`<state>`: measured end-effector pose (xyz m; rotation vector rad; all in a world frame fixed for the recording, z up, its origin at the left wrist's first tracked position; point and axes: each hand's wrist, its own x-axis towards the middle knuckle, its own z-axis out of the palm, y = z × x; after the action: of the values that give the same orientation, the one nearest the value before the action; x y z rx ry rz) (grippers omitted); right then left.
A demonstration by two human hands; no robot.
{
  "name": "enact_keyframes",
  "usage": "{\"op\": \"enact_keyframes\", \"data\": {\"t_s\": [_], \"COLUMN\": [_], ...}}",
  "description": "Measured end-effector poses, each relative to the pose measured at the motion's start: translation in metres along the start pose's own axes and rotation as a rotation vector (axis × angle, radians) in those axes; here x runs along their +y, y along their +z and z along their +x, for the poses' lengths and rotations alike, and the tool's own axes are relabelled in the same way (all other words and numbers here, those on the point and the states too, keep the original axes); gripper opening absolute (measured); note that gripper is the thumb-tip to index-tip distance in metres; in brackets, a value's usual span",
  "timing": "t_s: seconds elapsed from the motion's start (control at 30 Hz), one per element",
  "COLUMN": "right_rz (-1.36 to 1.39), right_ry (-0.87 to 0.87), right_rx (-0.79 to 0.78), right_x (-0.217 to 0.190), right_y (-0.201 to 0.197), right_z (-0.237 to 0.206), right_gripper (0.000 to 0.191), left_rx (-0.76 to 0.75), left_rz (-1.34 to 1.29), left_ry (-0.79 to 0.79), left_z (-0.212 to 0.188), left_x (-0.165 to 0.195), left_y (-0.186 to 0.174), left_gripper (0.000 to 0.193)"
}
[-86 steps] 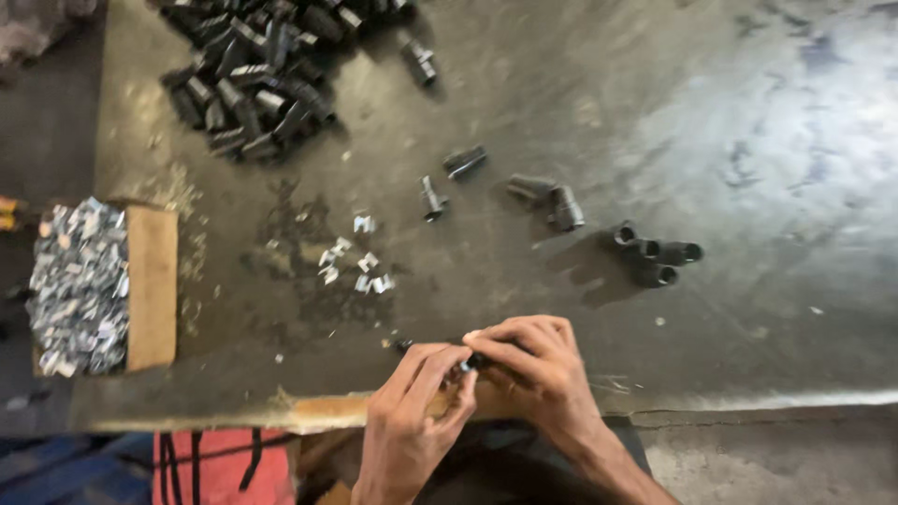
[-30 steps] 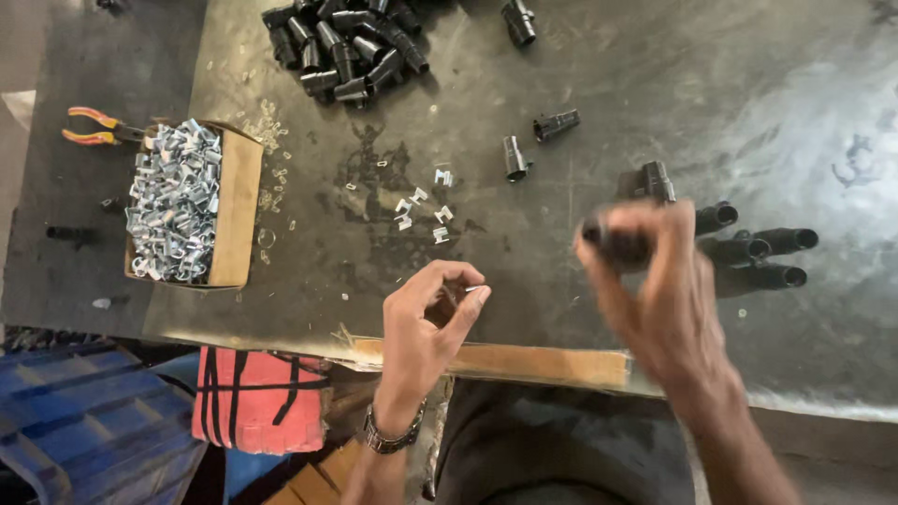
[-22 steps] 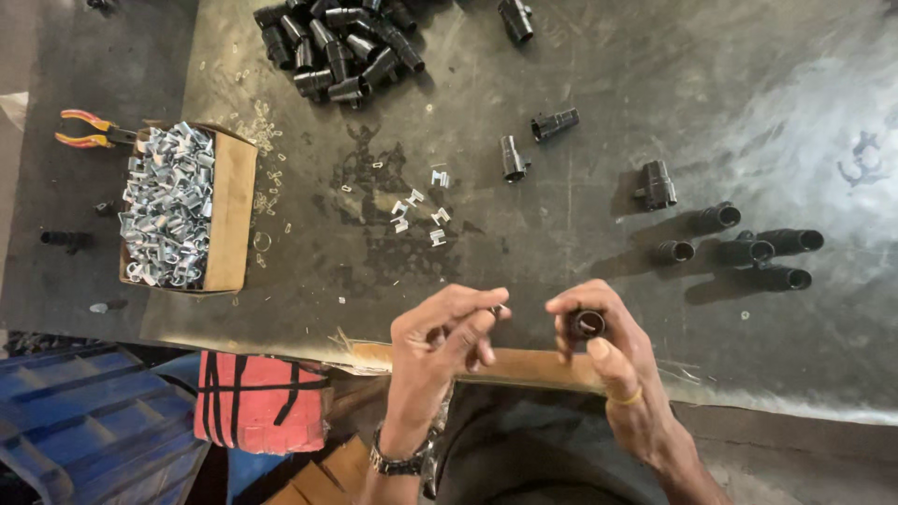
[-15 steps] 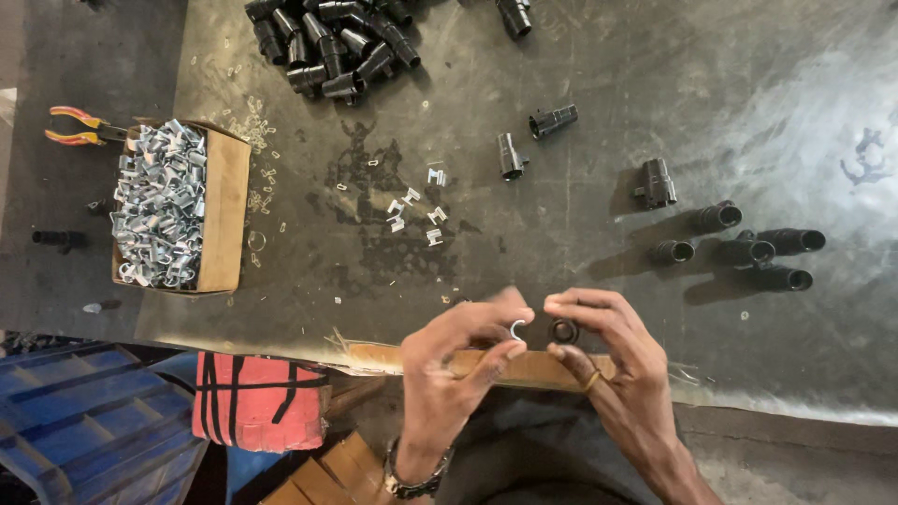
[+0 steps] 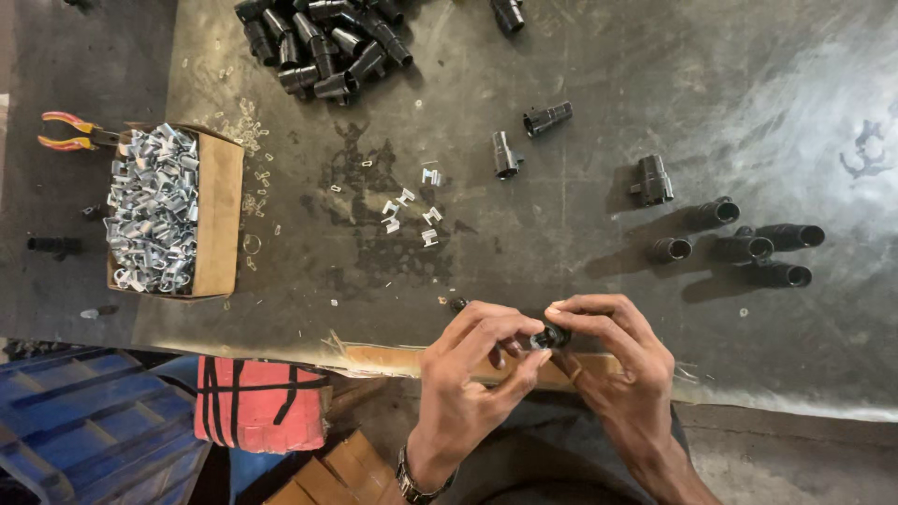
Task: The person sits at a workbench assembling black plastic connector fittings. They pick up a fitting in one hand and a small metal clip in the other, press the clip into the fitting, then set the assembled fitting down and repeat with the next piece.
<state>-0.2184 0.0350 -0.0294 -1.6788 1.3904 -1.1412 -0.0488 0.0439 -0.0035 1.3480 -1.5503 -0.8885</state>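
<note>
- A small black tube (image 5: 552,337) is pinched between the closed fingertips of the left hand (image 5: 472,369) and the right hand (image 5: 617,360), over the near table (image 5: 599,122) edge.
- Small metal clips (image 5: 412,208) are scattered beyond.
- A cardboard box (image 5: 217,215) of clips is set at left.
- Black tubes (image 5: 323,42) are piled farthest.

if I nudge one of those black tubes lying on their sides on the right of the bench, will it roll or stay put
Probably roll: the black tubes look round and lie on their sides on a smooth metal bench. They seem to be rigid plastic, so likely light and easy to send off. The upright one stands on its end and would more likely tip.
</note>
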Motion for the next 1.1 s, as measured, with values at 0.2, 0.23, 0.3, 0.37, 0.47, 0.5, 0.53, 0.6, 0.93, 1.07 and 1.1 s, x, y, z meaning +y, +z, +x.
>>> {"op": "enact_keyframes", "data": {"t_s": [0.2,0.23,0.3,0.37,0.47,0.5,0.53,0.6,0.93,1.07,1.1], "right_rz": [-0.022,-0.039,-0.075,-0.139,-0.124,-0.101,-0.188,-0.363,-0.477,-0.584,-0.636], "right_ry": [-0.005,-0.010,-0.023,-0.043,0.061,0.117,0.039,-0.123,0.044,-0.089,-0.146], "right_rx": [0.015,0.016,0.018,0.016,-0.029,-0.052,-0.025,0.036,0.165,0.117,0.081], "right_x": [0.001,0.001,0.002,0.002,0.001,0.001,0.001,0.004,-0.001,-0.010,-0.011], "right_y": [0.006,0.006,0.008,0.009,0.011,0.011,0.012,0.013,-0.008,-0.025,-0.031], "right_z": [0.000,0.000,0.000,0.000,-0.001,-0.001,0.000,0.004,0.009,0.007,0.008], "right_gripper": [0.040,0.040,0.040,0.041,0.043,0.043,0.042,0.040,0.061,0.063,0.062], "left_rx": [0.013,0.015,0.020,0.020,0.015,0.014,0.003,-0.020,0.197,0.173,0.150], "left_rz": [-0.022,0.000,0.041,0.086,0.103,0.101,0.103,0.106,0.338,0.539,0.587], "left_ry": [-0.002,0.002,0.011,0.011,0.050,0.069,0.049,0.015,-0.067,-0.076,-0.082], "left_z": [-0.002,-0.002,-0.003,-0.003,-0.003,-0.003,-0.003,-0.001,0.024,0.047,0.051], "left_x": [-0.002,-0.002,-0.002,-0.002,-0.001,-0.001,0.000,0.000,-0.025,-0.041,-0.046], "left_y": [0.001,0.001,0.001,0.002,0.002,0.002,0.003,0.003,-0.049,-0.066,-0.066], "left_gripper": [0.026,0.025,0.025,0.025,0.034,0.038,0.042,0.049,0.033,0.031,0.031]}}
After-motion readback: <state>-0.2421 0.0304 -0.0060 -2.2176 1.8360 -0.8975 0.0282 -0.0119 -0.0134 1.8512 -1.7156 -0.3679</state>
